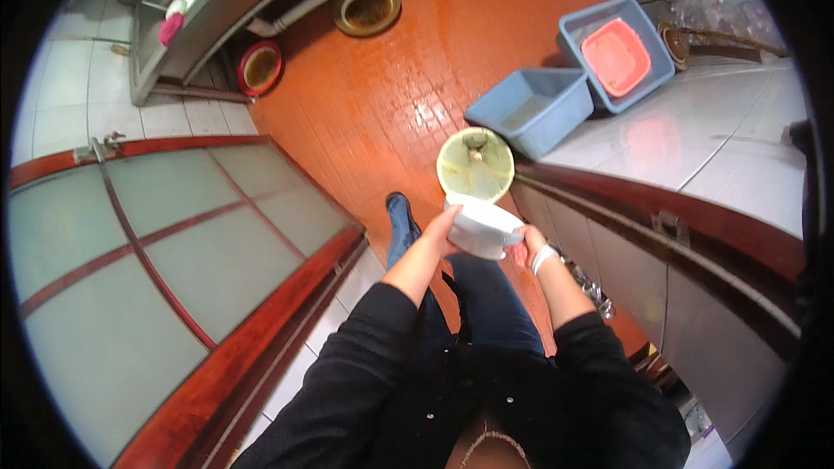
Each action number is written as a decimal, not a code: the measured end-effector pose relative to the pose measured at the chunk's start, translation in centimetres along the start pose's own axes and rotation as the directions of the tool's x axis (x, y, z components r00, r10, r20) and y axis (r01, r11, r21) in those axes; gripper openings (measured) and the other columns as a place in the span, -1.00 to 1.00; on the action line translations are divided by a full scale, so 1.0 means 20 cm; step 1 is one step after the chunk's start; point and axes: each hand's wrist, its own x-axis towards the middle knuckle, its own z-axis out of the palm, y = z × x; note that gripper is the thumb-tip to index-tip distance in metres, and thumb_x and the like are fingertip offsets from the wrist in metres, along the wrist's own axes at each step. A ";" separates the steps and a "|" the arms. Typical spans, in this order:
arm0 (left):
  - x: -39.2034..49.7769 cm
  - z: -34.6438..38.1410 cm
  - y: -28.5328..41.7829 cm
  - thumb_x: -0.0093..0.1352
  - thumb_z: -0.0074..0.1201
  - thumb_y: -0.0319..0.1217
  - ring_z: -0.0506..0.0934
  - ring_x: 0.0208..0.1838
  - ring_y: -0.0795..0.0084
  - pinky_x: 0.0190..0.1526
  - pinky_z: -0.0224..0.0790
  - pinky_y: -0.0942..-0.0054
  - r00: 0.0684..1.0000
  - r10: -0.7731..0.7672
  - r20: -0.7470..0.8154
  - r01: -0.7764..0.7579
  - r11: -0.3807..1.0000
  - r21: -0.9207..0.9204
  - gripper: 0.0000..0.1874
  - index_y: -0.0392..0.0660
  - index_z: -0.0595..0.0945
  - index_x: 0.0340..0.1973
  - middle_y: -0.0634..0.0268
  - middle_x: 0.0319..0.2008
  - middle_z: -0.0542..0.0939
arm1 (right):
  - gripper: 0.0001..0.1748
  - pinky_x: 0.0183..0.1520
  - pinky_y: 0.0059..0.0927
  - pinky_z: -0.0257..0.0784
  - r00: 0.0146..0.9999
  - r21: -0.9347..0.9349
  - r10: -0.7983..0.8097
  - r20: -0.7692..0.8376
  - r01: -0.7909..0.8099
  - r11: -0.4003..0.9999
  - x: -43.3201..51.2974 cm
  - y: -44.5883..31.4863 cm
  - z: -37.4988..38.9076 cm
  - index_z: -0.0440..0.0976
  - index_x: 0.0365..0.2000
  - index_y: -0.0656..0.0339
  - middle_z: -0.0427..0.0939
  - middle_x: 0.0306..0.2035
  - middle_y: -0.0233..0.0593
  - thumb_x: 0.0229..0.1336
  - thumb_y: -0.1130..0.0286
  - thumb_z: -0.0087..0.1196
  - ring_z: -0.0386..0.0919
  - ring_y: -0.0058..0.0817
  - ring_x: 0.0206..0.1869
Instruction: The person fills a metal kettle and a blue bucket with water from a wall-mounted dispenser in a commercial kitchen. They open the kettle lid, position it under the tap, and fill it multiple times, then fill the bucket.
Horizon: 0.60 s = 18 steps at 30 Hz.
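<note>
Both hands hold a white container [483,228], tilted away from me over the near rim of a pale yellow bin [475,164]. My left hand [445,230] grips its left side, with the thumb near the upper edge. On its right side is my right hand [529,244], with a light bracelet at the wrist. The inside of the container does not show clearly. A small dark item and a pale one lie in the yellow bin. Just beyond the bin a blue-grey tub [554,107] stands tilted on the floor.
A second blue-grey tub [622,101] holds a pink basin [616,57]. Wet orange tiles [404,98] cover the floor. A red-framed glass door [228,234] stands left. Beneath the counter are a red-rimmed basin [276,52] and a round vessel [393,21]. A tiled wall [710,137] runs along the right.
</note>
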 end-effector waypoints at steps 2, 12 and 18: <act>-0.13 -0.01 0.09 0.22 -0.04 -0.13 0.39 -0.01 0.25 -0.07 0.31 0.11 0.996 0.083 0.021 -0.084 0.992 0.094 -0.55 -0.01 0.39 -0.01 0.23 -0.05 0.43 | -0.69 -0.75 -0.62 0.27 0.975 0.114 -0.221 -0.015 0.221 0.968 -0.10 -0.01 0.13 0.37 -0.35 0.33 0.46 -0.60 -0.13 -0.23 0.45 -0.15 0.34 -0.53 -0.75; -0.97 0.25 1.12 0.19 -0.02 -0.44 0.50 -0.59 0.51 -0.58 0.40 0.60 0.920 0.377 0.106 -0.368 0.740 0.563 -0.77 -0.22 0.45 -0.25 0.25 -0.53 0.53 | -0.47 -0.76 -0.54 0.26 0.677 -0.048 -0.735 0.050 0.736 0.675 -0.73 -0.59 1.01 0.13 -0.07 0.30 0.40 -0.57 -0.16 -0.20 0.56 -0.13 0.30 -0.49 -0.78; -1.12 0.53 1.80 0.11 -0.01 -0.50 0.47 -0.67 0.50 -0.68 0.34 0.62 0.838 0.525 0.150 -0.464 0.540 0.702 -0.77 -0.32 0.45 -0.32 0.19 -0.61 0.51 | -0.59 -0.60 -0.55 0.38 0.713 0.125 -0.699 0.050 0.690 0.713 -0.78 -0.85 1.36 0.17 -0.05 0.17 0.47 -0.48 -0.24 0.13 0.23 -0.10 0.43 -0.53 -0.62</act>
